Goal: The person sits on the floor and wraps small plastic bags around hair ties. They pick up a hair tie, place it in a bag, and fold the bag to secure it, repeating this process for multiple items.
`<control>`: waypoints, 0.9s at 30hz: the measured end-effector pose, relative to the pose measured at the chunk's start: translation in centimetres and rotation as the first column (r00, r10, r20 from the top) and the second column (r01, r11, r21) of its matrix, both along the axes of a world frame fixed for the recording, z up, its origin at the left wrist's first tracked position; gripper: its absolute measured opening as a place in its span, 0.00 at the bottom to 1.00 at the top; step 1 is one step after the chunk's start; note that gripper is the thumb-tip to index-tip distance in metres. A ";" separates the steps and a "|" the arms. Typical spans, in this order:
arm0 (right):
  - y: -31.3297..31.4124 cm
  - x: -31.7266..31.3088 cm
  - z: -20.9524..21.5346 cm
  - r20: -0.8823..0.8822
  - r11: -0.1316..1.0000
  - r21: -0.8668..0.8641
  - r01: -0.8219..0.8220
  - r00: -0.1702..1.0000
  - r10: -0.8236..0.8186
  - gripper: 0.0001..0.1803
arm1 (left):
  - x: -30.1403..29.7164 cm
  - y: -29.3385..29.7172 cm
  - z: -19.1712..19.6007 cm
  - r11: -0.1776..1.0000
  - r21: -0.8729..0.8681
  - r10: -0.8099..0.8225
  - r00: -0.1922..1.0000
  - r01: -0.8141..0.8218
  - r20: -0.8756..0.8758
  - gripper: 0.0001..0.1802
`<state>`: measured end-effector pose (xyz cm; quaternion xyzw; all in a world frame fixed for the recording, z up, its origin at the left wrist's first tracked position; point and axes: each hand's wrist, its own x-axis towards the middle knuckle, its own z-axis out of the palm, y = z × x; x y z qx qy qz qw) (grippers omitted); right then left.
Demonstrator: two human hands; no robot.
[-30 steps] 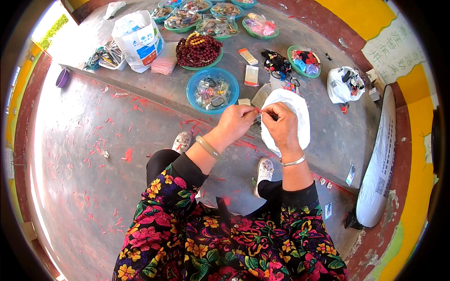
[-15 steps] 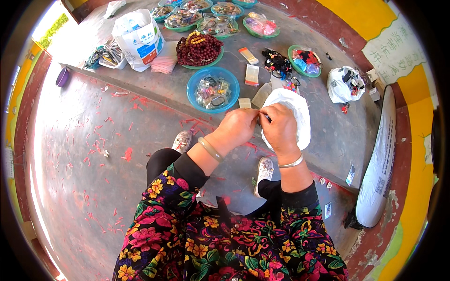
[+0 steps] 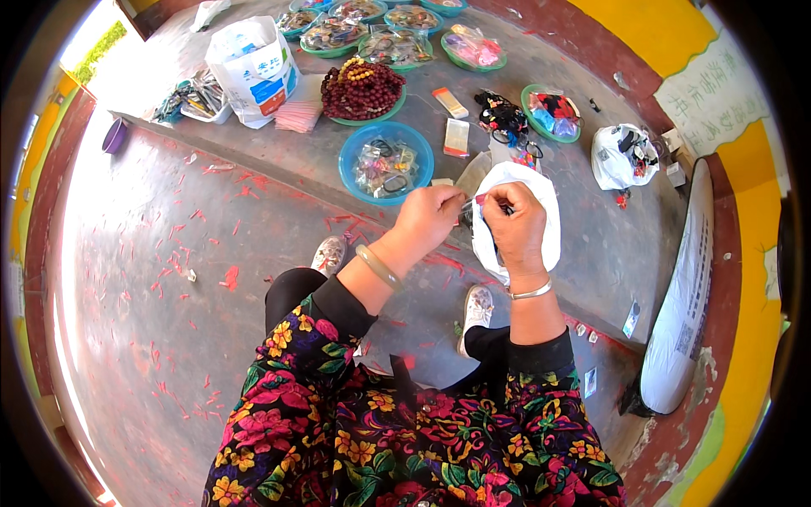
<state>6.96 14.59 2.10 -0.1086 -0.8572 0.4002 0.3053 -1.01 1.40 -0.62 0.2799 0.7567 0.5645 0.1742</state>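
My left hand [image 3: 429,221] is pinched, thumb against fingers. What it grips is too small to make out; something thin and clear shows beside its fingertips. Close on its right, my right hand [image 3: 514,226] is closed on a small dark item with a pink part [image 3: 481,200], mostly covered by the fingers. Both hands are in front of a white plastic bag [image 3: 545,215] lying open on the raised floor. Just beyond my left hand stands a blue basin [image 3: 348,184] with small clear packets, some with dark loops inside.
A green tray of dark red bead strings [image 3: 363,91], a white shopping bag [image 3: 253,76] and pink sheets [image 3: 299,117] lie farther left. Black loops [image 3: 500,114] and a green bowl [image 3: 541,129] are beyond the white bag. A stuffed white bag [image 3: 625,160] sits right. A step edge crosses the floor.
My hands have drawn slightly apart, and a pink part now shows at my right fingertips. My right hand has turned and moved a little to the right.
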 end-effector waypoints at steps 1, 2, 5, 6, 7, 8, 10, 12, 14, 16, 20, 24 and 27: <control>0.1 0.0 0.1 -0.014 0.997 -0.082 -0.012 1.000 0.011 0.02 | -0.4 0.1 -0.5 0.998 0.060 0.007 0.988 -0.016 0.153 0.11; 0.4 0.1 0.0 -0.040 0.994 -0.113 -0.016 0.999 0.011 0.01 | -0.7 0.1 -0.3 0.992 0.120 -0.001 0.953 -0.037 0.302 0.12; 1.4 0.3 -0.5 -0.040 0.927 -0.374 -0.020 0.999 0.005 0.02 | -1.0 -0.6 0.6 0.921 0.346 -0.085 0.772 -0.180 0.630 0.13; 1.5 0.5 -0.4 -0.043 0.906 -0.423 -0.029 0.999 0.011 0.02 | -1.2 -0.7 0.4 0.910 0.355 -0.072 0.764 -0.212 0.641 0.13; 1.5 0.5 -0.4 -0.051 0.886 -0.462 -0.029 0.999 0.006 0.02 | -1.6 -0.9 0.0 0.899 0.364 -0.059 0.756 -0.244 0.652 0.12; 1.5 0.6 -0.2 -0.058 0.866 -0.499 -0.028 0.998 0.000 0.02 | -1.9 -1.0 0.0 0.887 0.372 -0.048 0.746 -0.274 0.664 0.12; 1.6 0.8 0.1 -0.032 0.859 -0.510 -0.045 0.999 0.033 0.02 | -2.3 -1.2 0.2 0.864 0.390 -0.025 0.746 -0.318 0.665 0.11; 1.9 1.1 0.2 0.037 0.884 -0.460 -0.081 0.993 0.110 0.02 | -2.4 -1.3 0.5 0.847 0.406 -0.016 0.746 -0.344 0.666 0.11; 1.8 1.1 0.4 0.072 0.942 -0.265 -0.203 0.971 0.230 0.03 | -2.5 -1.5 0.5 0.835 0.422 -0.020 0.747 -0.353 0.664 0.10; 1.7 1.1 0.1 0.164 0.933 -0.131 -0.334 0.921 0.353 0.04 | -2.5 -1.5 0.7 0.833 0.422 -0.011 0.752 -0.357 0.659 0.10; 0.6 1.6 -0.1 0.492 0.910 -0.077 -0.407 0.779 0.390 0.07 | -2.8 -1.6 0.5 0.825 0.441 -0.023 0.759 -0.353 0.651 0.11; 0.4 1.6 -0.1 0.568 0.911 -0.017 -0.413 0.746 0.349 0.08 | -3.0 -2.2 1.5 0.816 0.456 -0.029 0.763 -0.355 0.646 0.10; 0.2 1.6 0.1 0.619 0.902 -0.040 -0.430 0.698 0.360 0.10 | -4.4 -3.2 2.4 0.794 0.506 -0.029 0.810 -0.337 0.585 0.10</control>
